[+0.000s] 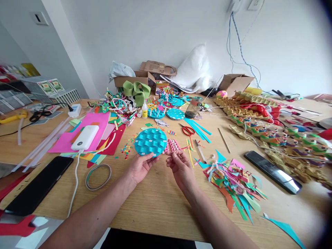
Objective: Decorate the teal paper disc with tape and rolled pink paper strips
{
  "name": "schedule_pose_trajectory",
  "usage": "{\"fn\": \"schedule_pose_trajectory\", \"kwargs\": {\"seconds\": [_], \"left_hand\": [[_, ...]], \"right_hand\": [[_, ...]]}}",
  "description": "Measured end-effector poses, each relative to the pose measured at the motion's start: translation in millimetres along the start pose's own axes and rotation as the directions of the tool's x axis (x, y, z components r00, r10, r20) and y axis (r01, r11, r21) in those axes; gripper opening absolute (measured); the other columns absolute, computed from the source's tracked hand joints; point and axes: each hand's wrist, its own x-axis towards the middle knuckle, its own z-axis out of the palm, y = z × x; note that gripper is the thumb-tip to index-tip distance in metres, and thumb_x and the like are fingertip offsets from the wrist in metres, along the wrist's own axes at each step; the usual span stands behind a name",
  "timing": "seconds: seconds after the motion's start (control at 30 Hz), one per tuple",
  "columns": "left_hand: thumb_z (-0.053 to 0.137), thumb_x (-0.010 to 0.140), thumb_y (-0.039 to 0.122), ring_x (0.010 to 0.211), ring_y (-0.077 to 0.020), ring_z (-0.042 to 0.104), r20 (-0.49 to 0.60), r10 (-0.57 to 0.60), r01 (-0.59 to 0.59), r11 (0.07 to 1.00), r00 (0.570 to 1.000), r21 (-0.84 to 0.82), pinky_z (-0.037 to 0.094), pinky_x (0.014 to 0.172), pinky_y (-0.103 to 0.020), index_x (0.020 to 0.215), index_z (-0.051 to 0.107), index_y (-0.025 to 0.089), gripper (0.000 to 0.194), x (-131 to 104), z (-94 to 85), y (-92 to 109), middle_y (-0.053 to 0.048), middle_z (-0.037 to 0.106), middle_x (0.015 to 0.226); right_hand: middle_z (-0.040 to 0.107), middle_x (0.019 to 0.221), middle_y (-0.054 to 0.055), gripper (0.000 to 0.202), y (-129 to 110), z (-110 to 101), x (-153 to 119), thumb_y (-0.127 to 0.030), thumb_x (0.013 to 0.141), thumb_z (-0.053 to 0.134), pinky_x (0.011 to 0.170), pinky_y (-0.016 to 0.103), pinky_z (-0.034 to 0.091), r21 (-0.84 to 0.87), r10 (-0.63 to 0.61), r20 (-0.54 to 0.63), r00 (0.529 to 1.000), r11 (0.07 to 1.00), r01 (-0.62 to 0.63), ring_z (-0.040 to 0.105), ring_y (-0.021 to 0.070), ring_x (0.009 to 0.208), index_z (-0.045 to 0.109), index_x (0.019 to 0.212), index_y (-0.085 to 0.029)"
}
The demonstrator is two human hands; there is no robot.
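My left hand grips the lower edge of a round turquoise paper disc, thumb on its face. Curled paper strips form rows of waves across the disc, with small white squares dotted on it. To the right of the disc, my right hand has its thumb and forefinger pinched together; whatever lies between them is too small to make out. Just beyond those fingertips are pink beaded pieces. A small striped paper fish and red-handled scissors lie farther back.
Paper scraps heap at right, near a dark phone. A pen lies between. At left are a tape roll, a white power bank with a cable, and another phone. A glue bottle and glass jar stand behind.
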Motion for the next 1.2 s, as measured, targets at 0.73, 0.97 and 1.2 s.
{"fn": "schedule_pose_trajectory", "kwargs": {"seconds": [0.73, 0.97, 1.2], "left_hand": [[0.079, 0.062, 0.024, 0.074, -0.0192, 0.069, 0.098, 0.067, -0.094, 0.945, 0.993, 0.312, 0.056, 0.061, -0.027, 0.084, 0.07, 0.011, 0.027, -11.8, 5.3, 0.7, -0.008, 0.074, 0.087], [0.08, 0.061, 0.022, 0.081, -0.0198, 0.068, 0.116, 0.134, -0.167, 0.923, 0.984, 0.346, 0.057, 0.07, -0.03, 0.087, 0.072, 0.013, 0.029, -12.2, 6.2, -1.3, -0.007, 0.074, 0.089], [0.082, 0.057, 0.024, 0.08, -0.021, 0.068, 0.083, 0.144, -0.164, 0.914, 0.986, 0.371, 0.057, 0.062, -0.027, 0.085, 0.073, 0.013, 0.031, -13.5, 6.1, -1.0, -0.007, 0.074, 0.086]], "right_hand": [[0.048, 0.046, -0.004, 0.03, -1.2, 6.1, -8.5, -0.045, 0.076, 0.063, 0.039, 0.021, 0.03, -0.682, 0.013, 0.149, 0.989, 0.725, 0.093, 0.041, 0.0077, 0.04, 0.065, 0.075, -0.015], [0.048, 0.044, -0.004, 0.026, -0.4, 4.2, -7.2, -0.039, 0.077, 0.062, 0.038, 0.02, 0.027, -0.703, 0.013, 0.148, 0.989, 0.705, 0.096, 0.04, 0.0078, 0.039, 0.071, 0.078, -0.015], [0.047, 0.043, -0.005, 0.025, -2.6, 5.6, -7.9, -0.036, 0.077, 0.06, 0.039, 0.02, 0.028, -0.705, 0.029, 0.128, 0.991, 0.706, 0.07, 0.04, 0.008, 0.039, 0.073, 0.083, -0.015]]}}
